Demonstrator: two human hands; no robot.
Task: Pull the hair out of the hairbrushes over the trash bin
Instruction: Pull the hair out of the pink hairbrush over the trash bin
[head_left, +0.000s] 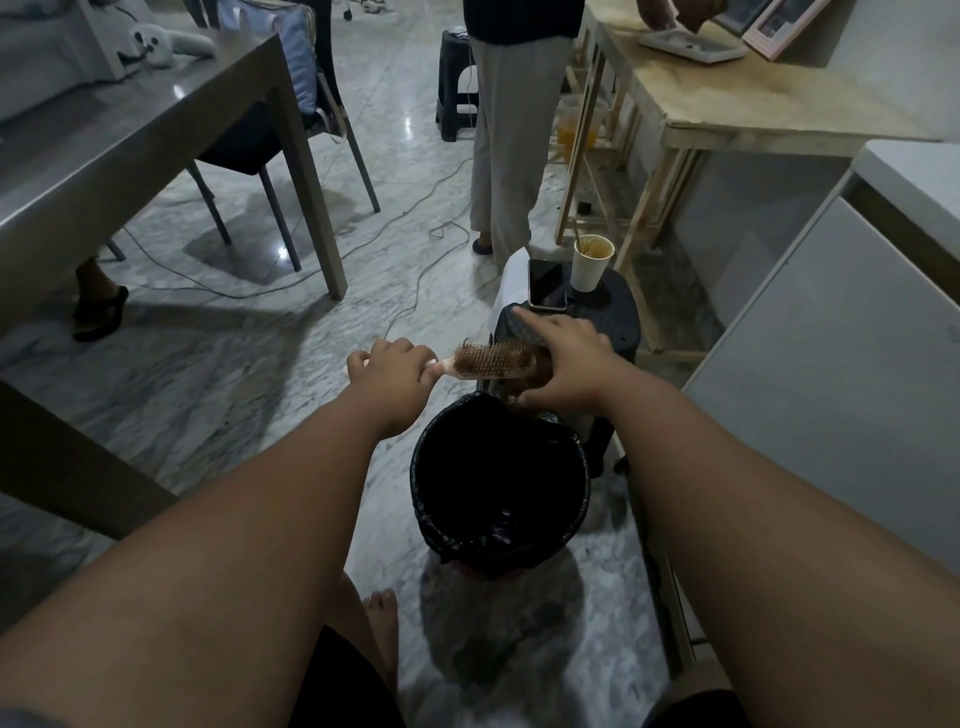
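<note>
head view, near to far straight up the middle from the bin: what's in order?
trash bin → hairbrush held between left hand and right hand → phone and paper cup on the black stool → standing person

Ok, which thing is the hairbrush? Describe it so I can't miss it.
Find the black-lined trash bin on the marble floor. Just above its far rim, the hairbrush lies level between both hands: pale pink handle pinched by the left hand, its bristles matted with brown hair.
</note>
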